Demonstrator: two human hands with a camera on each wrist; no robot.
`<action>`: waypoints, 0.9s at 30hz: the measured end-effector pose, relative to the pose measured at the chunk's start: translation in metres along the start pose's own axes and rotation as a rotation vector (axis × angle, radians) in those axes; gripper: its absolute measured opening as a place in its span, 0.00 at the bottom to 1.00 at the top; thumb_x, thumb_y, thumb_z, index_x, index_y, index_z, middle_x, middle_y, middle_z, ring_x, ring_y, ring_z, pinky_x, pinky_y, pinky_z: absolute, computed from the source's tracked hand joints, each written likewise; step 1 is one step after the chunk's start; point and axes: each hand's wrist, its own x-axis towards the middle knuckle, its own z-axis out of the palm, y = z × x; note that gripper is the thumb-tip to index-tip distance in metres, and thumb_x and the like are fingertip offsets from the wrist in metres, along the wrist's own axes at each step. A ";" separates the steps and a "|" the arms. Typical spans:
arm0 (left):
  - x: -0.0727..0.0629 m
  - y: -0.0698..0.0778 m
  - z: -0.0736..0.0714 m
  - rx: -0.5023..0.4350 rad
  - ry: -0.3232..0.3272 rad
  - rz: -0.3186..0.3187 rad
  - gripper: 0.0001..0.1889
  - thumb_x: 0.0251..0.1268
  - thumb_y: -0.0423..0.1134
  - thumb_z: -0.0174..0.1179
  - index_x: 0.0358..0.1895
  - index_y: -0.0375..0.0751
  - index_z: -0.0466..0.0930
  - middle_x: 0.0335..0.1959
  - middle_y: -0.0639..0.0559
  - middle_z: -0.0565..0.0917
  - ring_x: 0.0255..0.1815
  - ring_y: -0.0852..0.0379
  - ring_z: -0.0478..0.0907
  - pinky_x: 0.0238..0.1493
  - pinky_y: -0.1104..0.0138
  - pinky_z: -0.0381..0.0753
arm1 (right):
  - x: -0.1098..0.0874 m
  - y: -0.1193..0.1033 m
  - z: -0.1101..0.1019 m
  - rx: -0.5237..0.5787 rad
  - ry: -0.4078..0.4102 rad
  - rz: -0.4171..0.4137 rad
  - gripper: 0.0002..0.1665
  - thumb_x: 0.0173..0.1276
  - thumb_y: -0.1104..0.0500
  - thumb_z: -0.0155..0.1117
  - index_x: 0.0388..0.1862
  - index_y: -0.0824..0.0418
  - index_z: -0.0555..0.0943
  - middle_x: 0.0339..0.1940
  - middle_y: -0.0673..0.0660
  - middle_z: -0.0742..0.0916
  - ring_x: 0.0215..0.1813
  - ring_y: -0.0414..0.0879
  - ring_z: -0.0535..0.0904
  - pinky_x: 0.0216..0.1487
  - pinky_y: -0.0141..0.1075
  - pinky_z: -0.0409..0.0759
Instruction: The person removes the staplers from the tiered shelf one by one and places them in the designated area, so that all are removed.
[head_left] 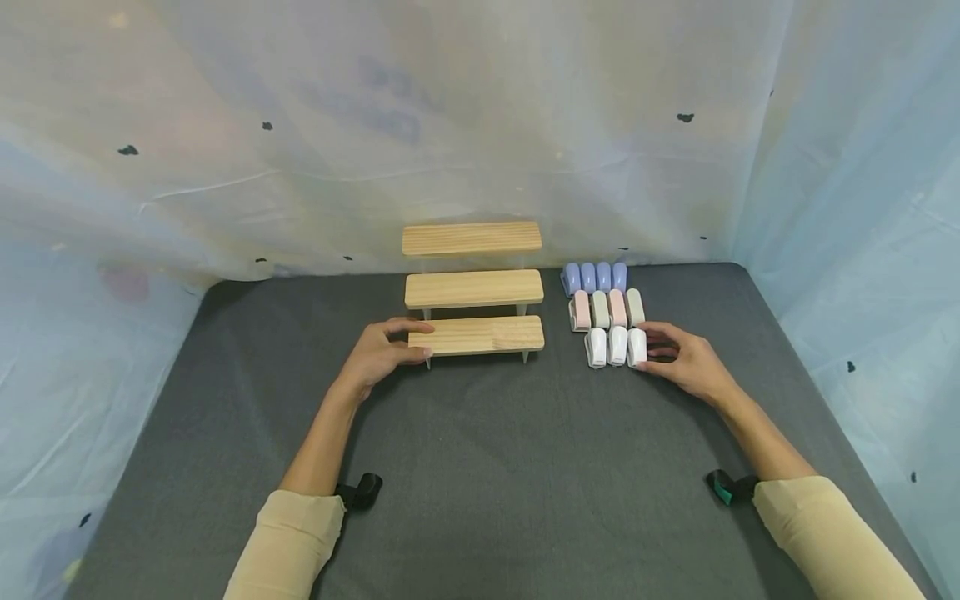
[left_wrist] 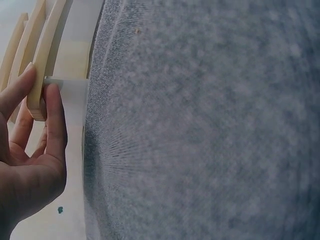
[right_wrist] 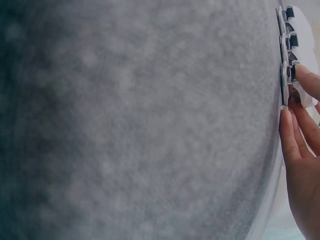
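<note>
A three-step display rack (head_left: 476,335) with pale wooden boards and clear supports stands at the back middle of the table. My left hand (head_left: 385,352) holds the left end of its lowest board, thumb on one edge and fingers on the other. In the left wrist view, the fingertips meet the end of the board (left_wrist: 37,102). My right hand (head_left: 686,361) pinches the rightmost white mini stapler (head_left: 637,347), which stands in a front row of three. Thumb and fingers lie at its two ends, and the right wrist view shows the thumb (right_wrist: 307,80) against its side.
Behind the white row are alternating pink and pale green mini staplers (head_left: 617,308). Farther back comes a row of blue ones (head_left: 588,277). Grey cloth (head_left: 480,467) covers the table. A pale curtain (head_left: 465,100) hangs close behind the rack.
</note>
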 end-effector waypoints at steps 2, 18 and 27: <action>0.006 -0.010 0.000 0.000 0.009 0.006 0.24 0.56 0.39 0.75 0.59 0.45 0.83 0.67 0.48 0.74 0.50 0.47 0.83 0.58 0.51 0.77 | 0.001 0.001 0.001 -0.005 0.002 0.003 0.39 0.58 0.61 0.78 0.67 0.65 0.73 0.61 0.66 0.80 0.53 0.59 0.81 0.53 0.49 0.80; 0.005 -0.011 0.002 0.052 0.039 0.067 0.22 0.58 0.40 0.74 0.57 0.48 0.84 0.68 0.49 0.71 0.42 0.49 0.85 0.54 0.53 0.77 | 0.003 0.003 0.000 -0.002 0.006 -0.036 0.37 0.61 0.60 0.76 0.68 0.65 0.74 0.58 0.67 0.81 0.53 0.59 0.81 0.52 0.48 0.80; 0.003 -0.012 0.000 0.070 0.051 0.092 0.22 0.60 0.38 0.72 0.59 0.47 0.83 0.68 0.47 0.71 0.46 0.48 0.85 0.51 0.53 0.82 | 0.005 0.001 -0.002 -0.014 0.023 -0.009 0.35 0.61 0.60 0.76 0.67 0.63 0.74 0.57 0.64 0.82 0.53 0.58 0.81 0.52 0.48 0.80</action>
